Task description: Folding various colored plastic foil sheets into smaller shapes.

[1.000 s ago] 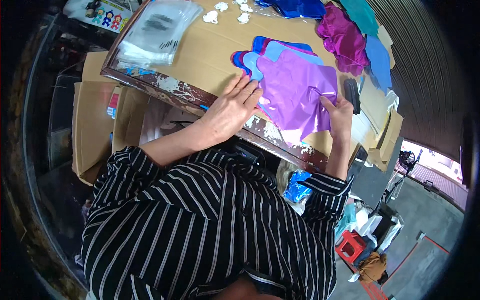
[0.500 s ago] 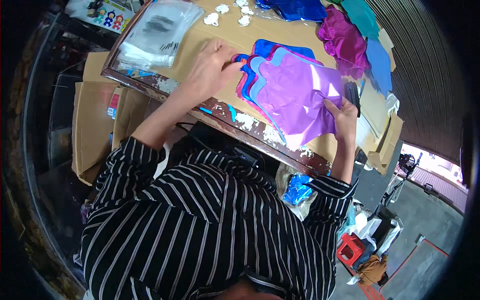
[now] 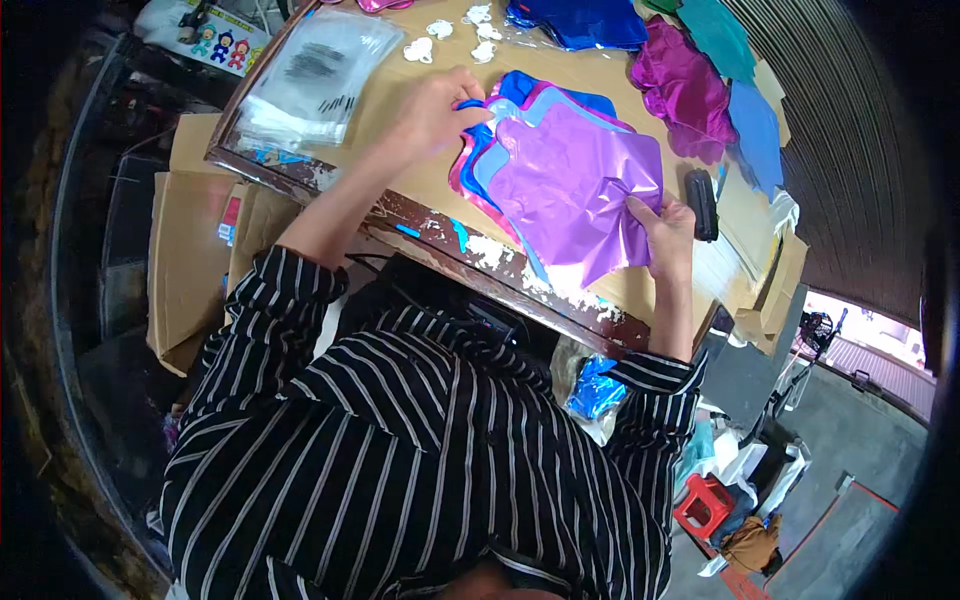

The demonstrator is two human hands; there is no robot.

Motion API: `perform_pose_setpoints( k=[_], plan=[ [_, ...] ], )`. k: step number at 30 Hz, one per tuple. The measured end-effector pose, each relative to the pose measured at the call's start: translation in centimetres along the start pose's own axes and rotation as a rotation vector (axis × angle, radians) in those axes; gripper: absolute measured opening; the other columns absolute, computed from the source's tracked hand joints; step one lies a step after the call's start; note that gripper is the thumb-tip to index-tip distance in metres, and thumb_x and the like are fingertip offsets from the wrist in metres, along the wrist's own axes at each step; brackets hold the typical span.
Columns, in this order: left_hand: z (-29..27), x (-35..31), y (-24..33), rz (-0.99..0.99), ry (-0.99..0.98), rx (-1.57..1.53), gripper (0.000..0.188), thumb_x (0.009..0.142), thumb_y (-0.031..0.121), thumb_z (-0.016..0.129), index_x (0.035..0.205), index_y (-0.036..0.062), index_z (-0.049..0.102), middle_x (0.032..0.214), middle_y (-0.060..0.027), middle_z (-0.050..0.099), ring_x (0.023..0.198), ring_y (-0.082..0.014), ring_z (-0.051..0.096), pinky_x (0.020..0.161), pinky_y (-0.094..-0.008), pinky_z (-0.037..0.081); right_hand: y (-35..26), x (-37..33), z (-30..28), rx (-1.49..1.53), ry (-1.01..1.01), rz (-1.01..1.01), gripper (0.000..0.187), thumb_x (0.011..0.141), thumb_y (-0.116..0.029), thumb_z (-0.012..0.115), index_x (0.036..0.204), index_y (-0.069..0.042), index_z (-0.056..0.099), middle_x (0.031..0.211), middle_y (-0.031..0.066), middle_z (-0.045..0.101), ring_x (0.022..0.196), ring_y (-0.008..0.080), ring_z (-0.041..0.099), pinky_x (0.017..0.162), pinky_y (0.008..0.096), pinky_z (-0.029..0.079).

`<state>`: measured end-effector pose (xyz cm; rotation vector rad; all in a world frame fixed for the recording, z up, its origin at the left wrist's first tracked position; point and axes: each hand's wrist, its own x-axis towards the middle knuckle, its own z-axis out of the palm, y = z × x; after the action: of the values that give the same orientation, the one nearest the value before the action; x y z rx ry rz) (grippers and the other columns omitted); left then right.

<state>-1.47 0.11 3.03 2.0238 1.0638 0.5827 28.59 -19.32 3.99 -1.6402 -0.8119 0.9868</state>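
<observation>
The sheet of shiny purple foil with a wavy edge (image 3: 575, 185) lies uppermost on a loose, fanned pile near the front edge of the table, tilted slightly and creased toward its right side. Beneath it, sheets of light blue foil (image 3: 488, 165), dark blue foil (image 3: 512, 84) and pinkish-red foil show their scalloped margins at the left and top.

The right hand (image 3: 668, 228) pinches the purple sheet's right edge, thumb on top, and folds radiate from that grip. At the pile's upper left corner, the left hand (image 3: 435, 108) has its thumb and curled fingers drawn together on the dark blue foil; I can't tell how many layers are between them.

Just right of the right hand sits a black oblong object (image 3: 701, 205). Farther up lie crumpled magenta foil sheets (image 3: 685, 95), a green foil sheet (image 3: 718, 40) and a matte blue sheet (image 3: 757, 135). Small white pieces (image 3: 484, 50) are scattered near the far side, and a heap of clear plastic bags (image 3: 320, 75) rests at the left.

All this is on a brown table with chipped, paint-spotted edging (image 3: 480, 245), its top covered in cardboard. An open cardboard box (image 3: 190, 255) stands below on the left; a red plastic stool (image 3: 704, 507) is on the floor to the right.
</observation>
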Motion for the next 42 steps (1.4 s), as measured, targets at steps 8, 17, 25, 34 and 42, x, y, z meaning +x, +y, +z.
perform_pose_setpoints(
  k=[8, 17, 25, 34, 42],
  plan=[
    [-0.5, 2.3, -3.4, 0.017, -0.097, -0.332, 0.026, 0.097, 0.012, 0.072, 0.119, -0.0015, 0.068, 0.095, -0.0054, 0.075, 0.089, -0.0109, 0.07, 0.077, -0.0263, 0.057, 0.1, 1.3, -0.4, -0.007, 0.091, -0.002, 0.011, 0.088, 0.004, 0.072, 0.099, 0.005, 0.073, 0.085, 0.0048, 0.073, 0.069, 0.0089, 0.064, 0.066, 0.0247, 0.05],
    [-1.1, 2.4, -2.2, -0.076, -0.17, -0.297, 0.027, 0.097, 0.014, 0.073, 0.118, -0.001, 0.068, 0.094, -0.0057, 0.075, 0.087, -0.0101, 0.07, 0.073, -0.0256, 0.057, -0.1, 1.1, -1.0, -0.284, 0.061, -0.062, 0.027, 0.091, 0.002, 0.071, 0.117, 0.007, 0.067, 0.099, 0.0092, 0.075, 0.083, 0.0119, 0.069, 0.075, 0.0257, 0.056],
    [-2.7, 2.0, -4.1, 0.111, -0.015, -0.136, 0.021, 0.097, 0.016, 0.07, 0.104, -0.0024, 0.073, 0.088, -0.0101, 0.075, 0.081, -0.0151, 0.071, 0.07, -0.0307, 0.056, -3.0, -0.8, 3.8, -0.907, 0.358, -0.748, 0.061, 0.097, -0.012, 0.068, 0.152, -0.002, 0.044, 0.144, 0.023, 0.058, 0.134, 0.0361, 0.057, 0.111, 0.0447, 0.045],
    [-8.7, 7.1, 2.1, 0.226, 0.032, 0.329, 0.02, 0.094, 0.02, 0.07, 0.104, 0.0031, 0.076, 0.086, -0.0174, 0.074, 0.075, -0.0224, 0.073, 0.07, -0.0345, 0.055, 0.1, -3.5, 7.1, -1.055, -0.333, -0.615, 0.076, 0.095, -0.039, 0.067, 0.159, -0.011, 0.036, 0.168, 0.0166, 0.028, 0.155, 0.0379, 0.025, 0.126, 0.0596, 0.014],
    [-3.2, 26.8, 7.3, 0.683, 0.084, 0.404, 0.017, 0.086, 0.021, 0.07, 0.092, 0.006, 0.077, 0.085, -0.0188, 0.072, 0.082, -0.0394, 0.071, 0.072, -0.0475, 0.056, -0.6, -3.5, 5.9, -0.926, -0.263, -0.63, 0.073, 0.093, -0.039, 0.071, 0.151, -0.002, 0.048, 0.161, 0.0172, 0.042, 0.152, 0.0329, 0.035, 0.124, 0.061, 0.018]
  ],
)
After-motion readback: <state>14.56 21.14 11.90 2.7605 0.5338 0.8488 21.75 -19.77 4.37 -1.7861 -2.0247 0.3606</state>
